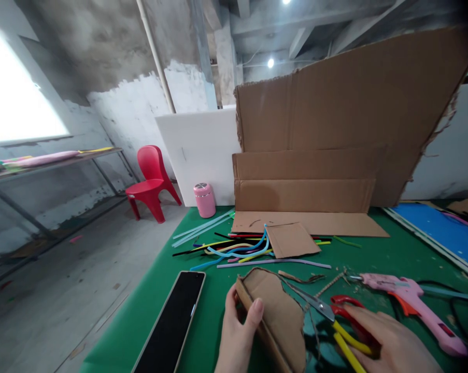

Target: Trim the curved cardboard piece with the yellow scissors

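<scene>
My left hand (239,331) grips a rough-cut piece of brown cardboard (276,311), thumb on its face, holding it tilted above the green table (377,254). My right hand (389,342) is closed round the red and yellow handles of a pair of scissors (335,313). The scissor blades point left and meet the cardboard's right edge. A thin curled cardboard offcut (299,278) lies just beyond them.
A black phone (171,326) lies at the left table edge. A pink glue gun (408,300) rests at the right. Colored pipe cleaners (234,248), a small cardboard square (292,239), a pink cylinder (204,200), big cardboard sheets (335,129) and a white board (202,150) stand behind. A red chair (150,181) is on the floor.
</scene>
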A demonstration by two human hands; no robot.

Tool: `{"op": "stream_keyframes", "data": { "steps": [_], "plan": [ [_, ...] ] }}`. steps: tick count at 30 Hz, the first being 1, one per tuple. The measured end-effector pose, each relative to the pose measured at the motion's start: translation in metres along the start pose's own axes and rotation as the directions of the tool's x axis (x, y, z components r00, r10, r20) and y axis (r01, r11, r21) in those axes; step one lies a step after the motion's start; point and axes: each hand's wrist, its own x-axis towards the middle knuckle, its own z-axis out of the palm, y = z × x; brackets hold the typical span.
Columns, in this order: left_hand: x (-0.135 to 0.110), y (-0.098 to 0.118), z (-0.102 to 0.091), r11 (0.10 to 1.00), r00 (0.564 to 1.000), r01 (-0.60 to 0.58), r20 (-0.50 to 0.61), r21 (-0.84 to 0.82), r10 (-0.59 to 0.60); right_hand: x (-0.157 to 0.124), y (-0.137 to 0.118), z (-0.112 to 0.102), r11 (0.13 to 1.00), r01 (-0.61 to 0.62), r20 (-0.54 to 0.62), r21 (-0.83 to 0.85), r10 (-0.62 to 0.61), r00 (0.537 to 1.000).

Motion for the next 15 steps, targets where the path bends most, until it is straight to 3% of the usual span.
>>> {"op": "stream_keyframes", "data": {
  "steps": [15],
  "plan": [
    [0.0005, 0.0025, -0.0015, 1.000, 0.999, -0.001, 0.032, 0.009, 0.001, -0.0052, 0.0085, 0.0034, 0.999, 0.023, 0.023, -0.038, -0.023, 0.999]
  ]
}}
